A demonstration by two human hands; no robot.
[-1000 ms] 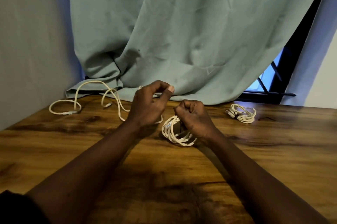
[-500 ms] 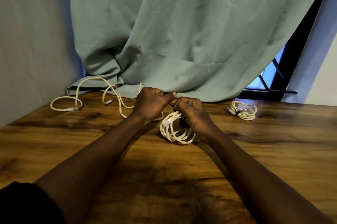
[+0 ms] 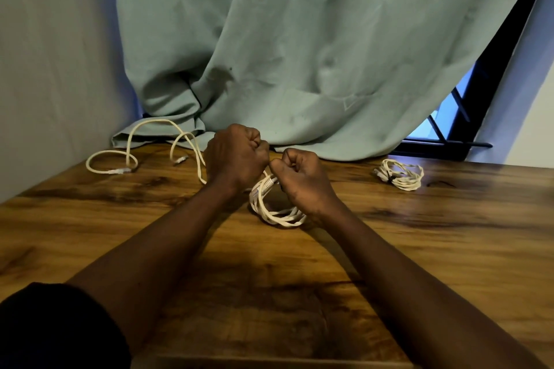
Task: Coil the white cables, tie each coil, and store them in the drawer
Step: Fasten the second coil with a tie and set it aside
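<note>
Okay, our right hand (image 3: pixel 302 181) grips the white coil (image 3: pixel 280 217) on the table (image 3: pixel 389 248); left hand (image 3: pixel 236 155) fisted beside it, whether it holds anything we cannot tell.

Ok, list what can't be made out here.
Head view only:
- What the left hand grips: inside its curled fingers.
- Whether the coil is tied yet: its top is covered by the right hand.
- The loose cable, its onward run: behind the left hand.
- The drawer: outside the frame.
- What binds the tied coil: too small to tell.
</note>
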